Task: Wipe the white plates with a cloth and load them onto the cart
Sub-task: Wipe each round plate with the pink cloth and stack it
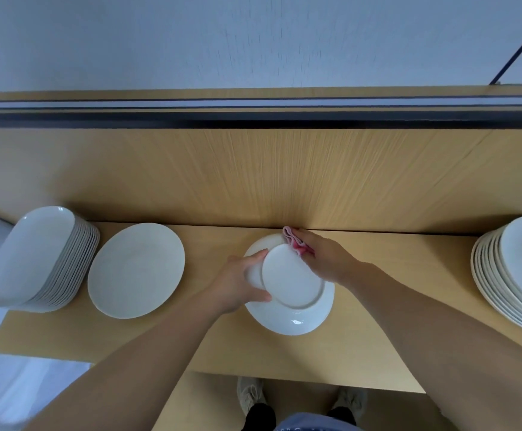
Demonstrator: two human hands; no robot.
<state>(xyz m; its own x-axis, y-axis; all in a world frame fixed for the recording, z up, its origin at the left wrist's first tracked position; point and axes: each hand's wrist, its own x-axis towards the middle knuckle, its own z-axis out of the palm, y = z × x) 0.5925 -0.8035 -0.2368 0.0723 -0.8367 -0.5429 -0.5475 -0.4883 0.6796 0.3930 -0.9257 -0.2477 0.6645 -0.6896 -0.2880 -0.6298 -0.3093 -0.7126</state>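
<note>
**White plate gripped at centre, cloth on its far rim**

White plate (293, 287) is held above the counter, ringed underside facing the camera. Left hand (241, 284) grips its left edge: thumb lies on the underside near the foot ring, and the fingers curl over the rim on the far side. Right hand (328, 259) is at the plate's far right rim, fingers closed around a bunched pink cloth (293, 242). The cloth touches the rim and sticks out past the fingertips toward the wood back panel (253, 175). Can't tell how hard it presses. Both forearms are bare and come in from the near edge.

Below the hands is the wooden counter (362, 337).

- Left of the left hand, near but apart, a single white plate (135, 270) lies flat on the counter.
- Further left, just beside that plate, stands a tall stack of oval white dishes (35, 259), at the counter's left end.
- Well to the right of the right hand is a stack of round white plates (514, 275), partly cut by the frame edge.
- Nearer than the hands, under the counter edge, are the person's pale shoes (250, 396).
</note>
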